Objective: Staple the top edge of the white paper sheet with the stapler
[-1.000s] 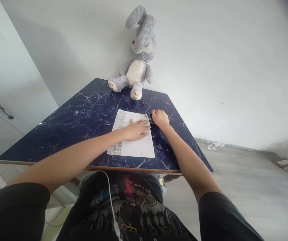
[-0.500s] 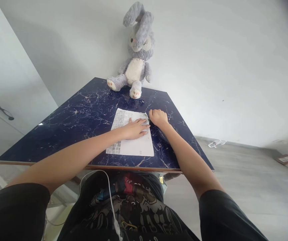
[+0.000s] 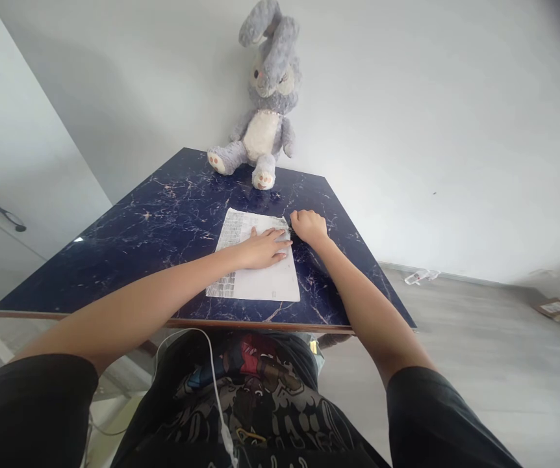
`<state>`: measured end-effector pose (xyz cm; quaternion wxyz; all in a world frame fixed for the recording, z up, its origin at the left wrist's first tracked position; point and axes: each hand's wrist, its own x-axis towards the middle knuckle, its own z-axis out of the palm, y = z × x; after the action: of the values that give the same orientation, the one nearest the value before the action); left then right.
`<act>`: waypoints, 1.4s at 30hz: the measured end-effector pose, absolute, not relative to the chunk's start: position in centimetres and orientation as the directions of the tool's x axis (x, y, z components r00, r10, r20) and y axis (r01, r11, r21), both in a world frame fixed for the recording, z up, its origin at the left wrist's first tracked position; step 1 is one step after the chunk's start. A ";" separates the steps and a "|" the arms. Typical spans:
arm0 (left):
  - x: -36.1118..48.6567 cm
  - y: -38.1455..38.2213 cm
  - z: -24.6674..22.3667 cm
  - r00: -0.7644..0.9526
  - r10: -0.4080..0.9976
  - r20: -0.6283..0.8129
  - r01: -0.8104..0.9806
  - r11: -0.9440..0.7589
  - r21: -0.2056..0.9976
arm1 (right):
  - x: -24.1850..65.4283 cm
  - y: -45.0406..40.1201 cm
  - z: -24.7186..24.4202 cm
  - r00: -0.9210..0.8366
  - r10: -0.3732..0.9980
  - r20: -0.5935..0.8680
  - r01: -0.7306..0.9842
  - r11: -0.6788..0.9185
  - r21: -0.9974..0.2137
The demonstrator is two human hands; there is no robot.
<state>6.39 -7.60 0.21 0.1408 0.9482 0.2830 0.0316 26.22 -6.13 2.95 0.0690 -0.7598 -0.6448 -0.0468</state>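
Observation:
A sheet of paper (image 3: 260, 284) lies on the dark blue marbled table (image 3: 128, 240), with a printed or patterned strip down its left side. My left hand (image 3: 262, 249) rests flat on the sheet, fingers spread toward its right edge. Just beyond the sheet's top right corner, my right hand (image 3: 309, 226) is closed, knuckles up, on the tabletop. Something small and dark shows between that corner and the fingers. Whatever the right fingers hold is too hidden to make out.
A grey plush rabbit (image 3: 263, 133) sits at the table's far end against the wall. On the left stands a white cabinet with a dark handle (image 3: 4, 216). A white cable (image 3: 216, 383) hangs before my shirt. Small items, including a brown packet (image 3: 557, 309), lie on the floor at right.

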 end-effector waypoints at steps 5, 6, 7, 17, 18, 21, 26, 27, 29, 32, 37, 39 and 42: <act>6.4 -7.6 0.0 0.840 0.541 0.024 0.507 -0.801 0.319 | 24.6 -7.1 2.5 0.064 0.976 0.208 0.994 -0.081 0.075; 6.4 -7.6 0.0 0.840 0.543 0.028 0.506 -0.800 0.323 | 24.4 -7.2 2.3 0.043 0.975 0.216 0.993 -0.065 0.096; 6.4 -7.6 0.0 0.839 0.543 0.030 0.506 -0.799 0.324 | 24.2 -7.2 2.1 0.029 0.974 0.225 0.992 -0.056 0.114; 6.1 -7.4 0.0 0.835 0.550 -0.023 0.533 -0.797 0.283 | 26.4 -5.8 2.6 0.187 0.957 0.221 0.982 -0.175 -0.073; 6.1 -7.4 0.0 0.836 0.548 -0.031 0.534 -0.798 0.279 | 27.0 -5.6 2.8 0.215 0.950 0.228 0.976 -0.199 -0.091; 6.1 -7.4 0.1 0.838 0.545 -0.038 0.533 -0.801 0.274 | 28.7 -5.4 3.0 0.249 0.943 0.222 0.967 -0.227 -0.117; 5.9 -7.3 0.5 0.837 0.547 -0.021 0.531 -0.803 0.272 | 31.3 -5.2 3.3 0.260 0.951 0.165 0.945 -0.215 -0.248; 5.9 -7.2 0.6 0.837 0.547 -0.007 0.528 -0.804 0.273 | 31.7 -5.2 3.5 0.241 0.955 0.172 0.942 -0.188 -0.278; 5.7 -7.0 0.8 0.838 0.546 0.018 0.521 -0.808 0.273 | 32.6 -5.4 3.9 0.156 0.967 0.202 0.942 -0.085 -0.324; 5.0 -6.3 1.3 0.848 0.530 0.008 0.509 -0.818 0.268 | 33.9 -5.9 4.3 -0.040 0.985 0.167 0.935 0.096 -0.342; 2.7 -4.8 2.8 0.884 0.430 -0.185 0.464 -0.853 0.238 | 34.5 -6.2 4.1 -0.069 0.995 0.078 0.982 0.081 -0.168; 1.9 -4.3 3.2 0.881 0.403 -0.247 0.460 -0.854 0.244 | 33.6 -6.1 4.1 0.071 0.985 0.157 0.984 -0.044 -0.171; 1.7 -3.8 2.7 0.854 0.463 -0.236 0.513 -0.826 0.235 | 30.7 -6.3 4.4 0.229 0.934 0.275 0.930 -0.127 -0.344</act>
<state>1.74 -3.83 2.75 0.1462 0.9517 0.2564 -0.0846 30.70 -6.34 4.41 0.2260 -0.7506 -0.6209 0.0038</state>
